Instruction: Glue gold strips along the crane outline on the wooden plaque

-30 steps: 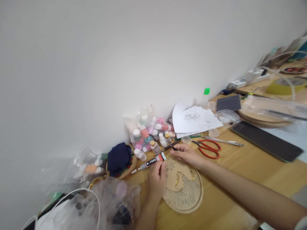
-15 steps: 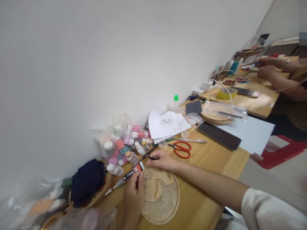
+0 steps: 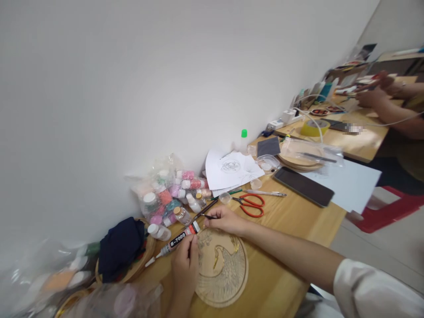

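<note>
Head view: a round, tan, wood-like plaque carved with a bird in relief [image 3: 225, 270] lies flat on the light wooden counter [image 3: 271, 278], just in front of the person's two hands, which are apart from each other. Gold-coloured lines [image 3: 217, 258] mark parts of the bird. The right hand [image 3: 222, 220], over the plaque's far edge, has its fingers pinched on a slim black pointed tool [image 3: 209, 217]. The left hand [image 3: 186, 256] is curled at the plaque's left edge, near the grey, black and red glue tube marked B-7000 [image 3: 179, 240]; whether its fingers grip anything cannot be told.

Judging by its look, the plaque should be fairly light and stiff, with a dry surface that is unlikely to slip. Its fine carved ridges and the gold lines seem the fragile parts, so the plain raised rim looks the best hold, ideally at two opposite sides, with the fingers off the bird. The tool probably weighs little and is rigid; a pinch partway along its shaft suits it, clear of the tip. The tube likely yields when squeezed, so it should be taken lightly by its body, away from the nozzle.
</note>
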`<state>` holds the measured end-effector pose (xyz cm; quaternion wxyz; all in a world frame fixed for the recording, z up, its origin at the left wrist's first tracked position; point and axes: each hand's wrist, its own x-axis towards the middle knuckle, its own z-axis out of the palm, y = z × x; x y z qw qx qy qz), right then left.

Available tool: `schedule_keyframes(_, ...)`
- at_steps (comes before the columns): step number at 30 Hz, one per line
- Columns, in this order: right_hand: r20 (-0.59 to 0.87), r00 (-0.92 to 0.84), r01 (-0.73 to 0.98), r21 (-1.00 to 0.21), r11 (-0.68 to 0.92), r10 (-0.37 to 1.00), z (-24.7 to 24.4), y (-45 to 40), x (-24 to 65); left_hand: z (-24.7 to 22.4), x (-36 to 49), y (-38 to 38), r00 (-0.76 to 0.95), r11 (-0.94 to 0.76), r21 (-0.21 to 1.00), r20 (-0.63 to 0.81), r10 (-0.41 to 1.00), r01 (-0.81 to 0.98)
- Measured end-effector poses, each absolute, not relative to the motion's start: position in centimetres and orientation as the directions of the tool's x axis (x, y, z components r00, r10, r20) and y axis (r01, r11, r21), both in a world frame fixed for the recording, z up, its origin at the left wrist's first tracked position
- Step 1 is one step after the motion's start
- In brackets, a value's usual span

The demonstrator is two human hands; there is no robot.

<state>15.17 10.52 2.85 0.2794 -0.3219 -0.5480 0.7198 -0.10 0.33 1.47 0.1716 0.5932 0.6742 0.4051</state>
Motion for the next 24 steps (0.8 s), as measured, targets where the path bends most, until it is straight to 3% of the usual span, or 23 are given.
schedule_keyframes(10,-0.132,-0.636,-0.039,-0.979,-0.202,0.761,3.62,10.06,15.27,1.38,0.37,0.25,-0.23,-0.051,0.734,0.277,0.933,0.678)
schedule_keyframes(16,-0.2,-0.588,0.064,-0.977,-0.201,0.784,3.05,10.06,15.57,1.24,0.71,0.44,-0.231,-0.053,0.716,0.293,0.928,0.696)
schedule_keyframes(24,-0.236,-0.582,0.071,-0.968,-0.24,0.778,3.36,10.01,15.6,1.21,0.66,0.4,-0.225,-0.045,0.717,0.277,0.934,0.696)
